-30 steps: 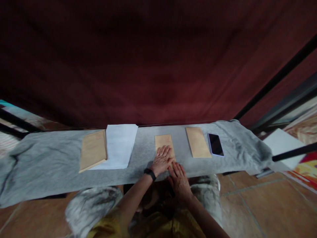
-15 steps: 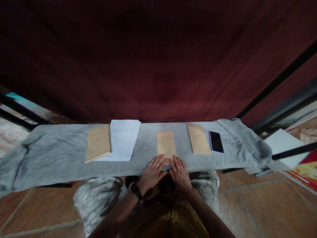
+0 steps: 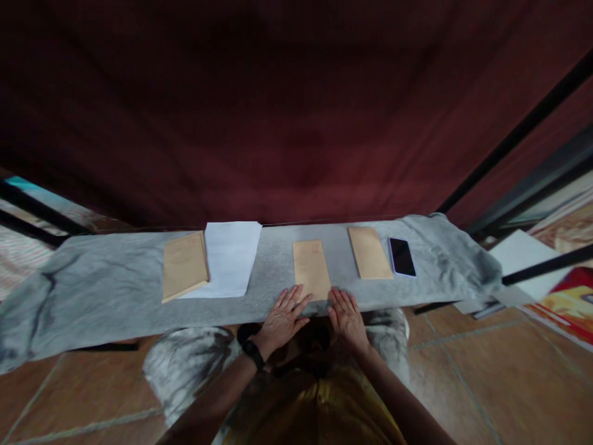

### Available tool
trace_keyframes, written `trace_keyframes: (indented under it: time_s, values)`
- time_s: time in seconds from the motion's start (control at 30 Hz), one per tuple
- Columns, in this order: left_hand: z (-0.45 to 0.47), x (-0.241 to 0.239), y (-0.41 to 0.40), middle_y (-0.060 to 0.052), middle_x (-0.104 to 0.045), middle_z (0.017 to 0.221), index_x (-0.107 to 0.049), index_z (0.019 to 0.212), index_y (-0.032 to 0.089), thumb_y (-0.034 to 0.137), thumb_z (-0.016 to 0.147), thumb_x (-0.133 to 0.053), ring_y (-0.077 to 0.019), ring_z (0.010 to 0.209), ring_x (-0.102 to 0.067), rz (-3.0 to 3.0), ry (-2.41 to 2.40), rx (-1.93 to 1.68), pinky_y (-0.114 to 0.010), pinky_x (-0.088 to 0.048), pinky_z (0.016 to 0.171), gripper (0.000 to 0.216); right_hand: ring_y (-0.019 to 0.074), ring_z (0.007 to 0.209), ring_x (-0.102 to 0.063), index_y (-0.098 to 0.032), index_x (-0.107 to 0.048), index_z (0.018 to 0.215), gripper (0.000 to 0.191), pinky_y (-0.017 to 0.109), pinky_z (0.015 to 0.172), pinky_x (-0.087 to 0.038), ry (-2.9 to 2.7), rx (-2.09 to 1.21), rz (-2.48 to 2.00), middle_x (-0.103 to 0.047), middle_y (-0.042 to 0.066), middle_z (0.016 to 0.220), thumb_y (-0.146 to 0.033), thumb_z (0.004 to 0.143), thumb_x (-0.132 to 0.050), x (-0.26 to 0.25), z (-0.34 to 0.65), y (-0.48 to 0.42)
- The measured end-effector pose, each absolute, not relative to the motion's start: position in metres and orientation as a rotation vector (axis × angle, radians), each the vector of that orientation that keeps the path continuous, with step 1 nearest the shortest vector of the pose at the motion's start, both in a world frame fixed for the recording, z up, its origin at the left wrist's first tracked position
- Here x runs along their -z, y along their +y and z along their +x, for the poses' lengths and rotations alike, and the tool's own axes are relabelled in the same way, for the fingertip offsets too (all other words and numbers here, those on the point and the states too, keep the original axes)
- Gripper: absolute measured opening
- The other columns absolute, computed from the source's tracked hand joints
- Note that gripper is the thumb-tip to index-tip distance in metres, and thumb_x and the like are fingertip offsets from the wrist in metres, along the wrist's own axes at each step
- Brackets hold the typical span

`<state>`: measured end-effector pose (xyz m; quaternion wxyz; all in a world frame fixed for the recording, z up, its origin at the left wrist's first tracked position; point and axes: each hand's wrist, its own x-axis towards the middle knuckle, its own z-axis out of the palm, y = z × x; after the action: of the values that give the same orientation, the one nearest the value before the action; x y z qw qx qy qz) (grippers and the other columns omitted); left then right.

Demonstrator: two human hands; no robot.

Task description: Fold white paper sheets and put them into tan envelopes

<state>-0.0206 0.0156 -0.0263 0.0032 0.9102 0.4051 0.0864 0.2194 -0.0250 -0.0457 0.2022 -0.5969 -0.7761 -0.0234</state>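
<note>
Grips spread flat: left hand (image 3: 283,312) has slid off the envelope (image 3: 311,267), joining right hand (image 3: 347,315) at the surface's (image 3: 115,290) near edge.

Both hands lie flat on the grey cloth (image 3: 115,290): left hand (image 3: 283,318) and right hand (image 3: 347,315) flank the middle envelope's (image 3: 311,269) near end.

A tan envelope (image 3: 311,269) lies flat, lengthwise, on the grey cloth (image 3: 115,290).
</note>
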Motion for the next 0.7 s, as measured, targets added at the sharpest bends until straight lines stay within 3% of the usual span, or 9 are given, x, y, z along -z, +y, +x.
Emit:
trace_keyframes:
  time_s: [0.23,0.7]
  values:
    - [-0.021,0.03,0.017,-0.008,-0.029,0.162,-0.031,0.153,0.031,0.051,0.096,-0.049,-0.025,0.148,-0.029,2.874,1.259,-0.289,-0.046,-0.023,0.121,0.063,0.0212,0.142,-0.039,-0.018,-0.038,0.151,0.051,0.043,0.118,-0.03,-2.266,-0.045,-1.559,-0.045,0.009,0.153,-0.036,0.104,-0.034,0.047,0.189,-0.007]
    - [-0.021,0.029,0.019,-0.007,-0.032,0.161,-0.03,0.153,0.035,0.05,0.095,-0.051,-0.0266,0.146,-0.033,2.957,1.287,-0.307,-0.047,-0.026,0.119,0.063,0.0275,0.144,-0.035,-0.006,-0.036,0.151,0.06,0.048,0.118,-0.025,-2.138,-0.026,-1.833,-0.038,0.017,0.155,-0.042,0.104,-0.021,0.051,0.18,0.14]
